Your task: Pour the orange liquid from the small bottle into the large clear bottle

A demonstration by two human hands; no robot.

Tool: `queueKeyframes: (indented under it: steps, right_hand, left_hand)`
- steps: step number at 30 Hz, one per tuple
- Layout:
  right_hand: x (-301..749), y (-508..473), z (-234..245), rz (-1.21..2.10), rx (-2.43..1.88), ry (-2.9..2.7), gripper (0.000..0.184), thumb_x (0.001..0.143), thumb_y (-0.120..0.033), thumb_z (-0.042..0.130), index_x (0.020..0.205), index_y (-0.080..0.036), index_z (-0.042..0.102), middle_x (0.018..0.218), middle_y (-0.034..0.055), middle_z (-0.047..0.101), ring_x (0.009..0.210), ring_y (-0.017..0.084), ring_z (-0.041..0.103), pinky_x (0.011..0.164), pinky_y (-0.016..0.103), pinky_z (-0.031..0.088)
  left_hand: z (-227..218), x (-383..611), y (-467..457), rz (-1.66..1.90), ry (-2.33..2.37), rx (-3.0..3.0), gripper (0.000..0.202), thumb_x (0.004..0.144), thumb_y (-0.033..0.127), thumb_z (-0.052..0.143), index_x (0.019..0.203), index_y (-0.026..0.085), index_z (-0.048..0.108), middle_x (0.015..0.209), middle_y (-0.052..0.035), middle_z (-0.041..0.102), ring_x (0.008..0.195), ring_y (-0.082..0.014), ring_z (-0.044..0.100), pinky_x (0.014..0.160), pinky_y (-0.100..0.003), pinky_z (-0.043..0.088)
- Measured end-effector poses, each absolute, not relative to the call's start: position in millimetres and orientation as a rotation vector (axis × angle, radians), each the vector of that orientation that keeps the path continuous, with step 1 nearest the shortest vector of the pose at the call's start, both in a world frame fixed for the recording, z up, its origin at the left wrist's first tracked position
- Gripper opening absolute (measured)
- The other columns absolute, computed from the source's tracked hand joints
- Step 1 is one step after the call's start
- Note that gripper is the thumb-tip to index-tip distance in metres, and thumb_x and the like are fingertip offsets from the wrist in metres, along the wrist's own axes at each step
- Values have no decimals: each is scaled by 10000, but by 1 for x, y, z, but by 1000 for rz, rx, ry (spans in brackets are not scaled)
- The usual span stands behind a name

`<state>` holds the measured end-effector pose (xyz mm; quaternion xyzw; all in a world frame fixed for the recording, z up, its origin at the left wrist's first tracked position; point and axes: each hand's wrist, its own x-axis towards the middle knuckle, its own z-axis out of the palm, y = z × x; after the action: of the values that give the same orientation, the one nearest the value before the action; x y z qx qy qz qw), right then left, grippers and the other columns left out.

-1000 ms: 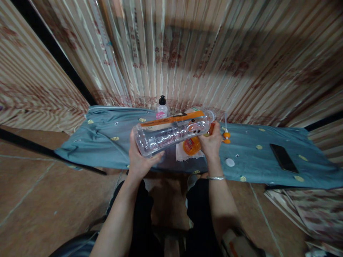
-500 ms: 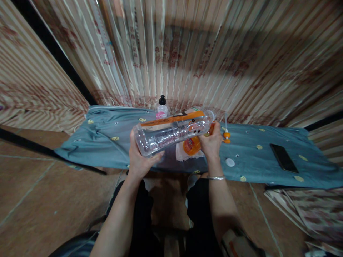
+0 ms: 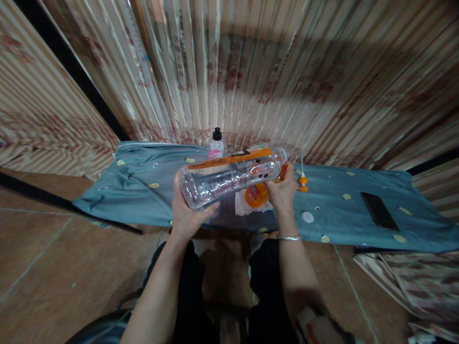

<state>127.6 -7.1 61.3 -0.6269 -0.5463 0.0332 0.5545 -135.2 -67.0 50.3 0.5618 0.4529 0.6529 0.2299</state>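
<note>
A large clear plastic bottle (image 3: pixel 229 179) with an orange-edged label lies tilted across both my hands, its neck end up to the right. My left hand (image 3: pixel 188 212) is closed around its base, thumb along the lower side. My right hand (image 3: pixel 282 188) is closed at the neck end, its fingers partly hidden behind the bottle. Below it, an orange bottle (image 3: pixel 256 195) is partly covered by the clear one and rests at a white cloth (image 3: pixel 247 206). Right of my right hand lies an orange pump top (image 3: pixel 303 184) with a pale tube.
A small bottle with a black cap (image 3: pixel 217 136) stands at the back by the pleated curtain (image 3: pixel 229 71). On the blue-green tablecloth (image 3: pixel 337 215) lie a white round cap (image 3: pixel 307 217) and a black phone (image 3: pixel 380 211). Dark poles (image 3: pixel 71 67) rise at the sides.
</note>
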Motion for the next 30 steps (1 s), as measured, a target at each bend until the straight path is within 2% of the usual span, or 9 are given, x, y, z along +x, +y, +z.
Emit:
queueKeyframes:
  steps: [5, 10, 17, 23, 30]
  right_hand:
    - [127, -8, 62, 86, -1480, -1291, 600, 746, -526, 756, 1230, -202, 611, 1094, 120, 768, 956, 297, 716, 916, 485, 580]
    - [128, -8, 61, 76, -1478, -1299, 560, 755, -496, 753, 1217, -215, 609, 1099, 111, 765, 961, 287, 712, 915, 474, 579]
    - [127, -8, 62, 77, -1484, -1296, 627, 754, -539, 753, 1256, -190, 613, 1077, 117, 776, 930, 290, 722, 909, 484, 585]
    - [128, -7, 62, 71, -1480, -1290, 626, 758, -567, 761, 1243, -201, 609, 1096, 117, 773, 949, 293, 721, 910, 489, 584]
    - [128, -7, 60, 54, -1475, -1306, 591, 763, -531, 757, 1238, -214, 605, 1099, 110, 772, 951, 289, 720, 905, 477, 585]
  left_hand:
    - [49, -136, -67, 1807, 1284, 1541, 1178, 586, 703, 934, 1544, 234, 435, 1446, -187, 631, 1444, -399, 577, 1233, -609, 438]
    - [50, -136, -66, 1814, 1264, 1575, 1180, 604, 736, 907, 1555, 235, 418, 1456, -185, 621, 1428, -391, 590, 1207, -595, 471]
    - [50, -134, -66, 1808, 1237, 1550, 1175, 607, 709, 922, 1551, 230, 412, 1425, -184, 631, 1447, -395, 573, 1217, -602, 460]
    - [48, -135, -66, 1789, 1266, 1570, 1182, 607, 748, 900, 1558, 249, 407, 1398, -165, 641, 1465, -398, 550, 1232, -619, 436]
    - [49, -135, -66, 1800, 1257, 1565, 1184, 601, 734, 910, 1554, 243, 408, 1425, -172, 626, 1434, -400, 577, 1215, -615, 457]
